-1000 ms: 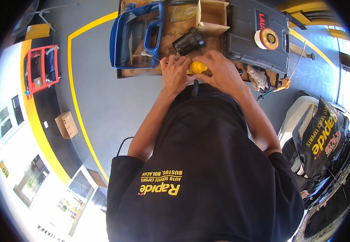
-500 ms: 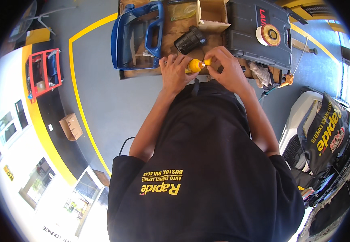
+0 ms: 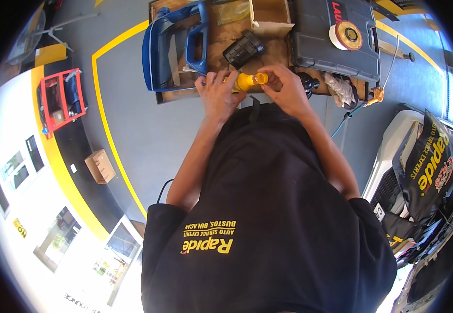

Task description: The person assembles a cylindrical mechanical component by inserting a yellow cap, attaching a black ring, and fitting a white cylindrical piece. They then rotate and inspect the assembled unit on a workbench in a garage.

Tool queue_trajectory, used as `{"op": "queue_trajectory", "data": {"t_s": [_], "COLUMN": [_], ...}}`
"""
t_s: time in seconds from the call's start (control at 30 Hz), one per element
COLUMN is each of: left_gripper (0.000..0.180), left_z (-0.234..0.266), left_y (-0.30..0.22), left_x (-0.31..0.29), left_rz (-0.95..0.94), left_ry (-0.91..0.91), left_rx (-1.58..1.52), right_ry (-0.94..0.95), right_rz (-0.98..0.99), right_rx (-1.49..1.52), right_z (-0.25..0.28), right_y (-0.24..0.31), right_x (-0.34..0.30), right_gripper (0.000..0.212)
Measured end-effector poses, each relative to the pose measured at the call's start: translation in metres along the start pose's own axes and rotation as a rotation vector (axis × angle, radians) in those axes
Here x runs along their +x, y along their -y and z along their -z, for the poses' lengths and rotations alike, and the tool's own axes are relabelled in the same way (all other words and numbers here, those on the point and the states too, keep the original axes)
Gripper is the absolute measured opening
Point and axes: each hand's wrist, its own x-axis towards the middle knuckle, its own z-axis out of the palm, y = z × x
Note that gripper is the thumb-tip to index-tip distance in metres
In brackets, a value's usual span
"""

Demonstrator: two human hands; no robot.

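Note:
My left hand (image 3: 217,94) is wrapped round a small yellow bottle (image 3: 245,82), which lies tilted with its neck toward the right. Between the fingertips of my right hand (image 3: 285,89) is a yellow cap (image 3: 262,78), its hollow side partly showing, right beside the bottle's mouth. Whether cap and mouth touch, I cannot tell. Just beyond the hands, a black ribbed cylindrical part (image 3: 243,49) lies on the brown worktop (image 3: 221,36). The far end of the bottle is hidden by my left hand.
Left on the worktop stands a cut-open blue jug (image 3: 177,44). An open cardboard box (image 3: 271,18) is at the back. A dark hard case (image 3: 315,60) carries a round filter-like part (image 3: 346,35). Near it lie a rag (image 3: 339,88) and a hose (image 3: 349,115). A vehicle (image 3: 419,172) is at right.
The bottle and both hands have shifted slightly left. The cap in my right hand has turned so that its hollow side shows, and it stays close to the bottle's mouth.

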Motion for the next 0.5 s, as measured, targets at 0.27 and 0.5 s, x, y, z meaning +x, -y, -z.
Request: {"op": "queue_trajectory", "data": {"t_s": [0.27, 0.5], "left_gripper": [0.062, 0.061], "left_z": [0.002, 0.006], "left_y": [-0.005, -0.011], "left_x": [0.001, 0.003], "left_rz": [0.013, 0.053], "left_ry": [0.027, 0.03], "left_rx": [0.071, 0.11], "right_ry": [-0.036, -0.035], "right_rz": [0.086, 0.051], "right_rx": [-0.148, -0.068], "right_z": [-0.002, -0.001], "right_y": [-0.008, -0.018], "right_x": [0.003, 0.005], "right_gripper": [0.036, 0.034]}}
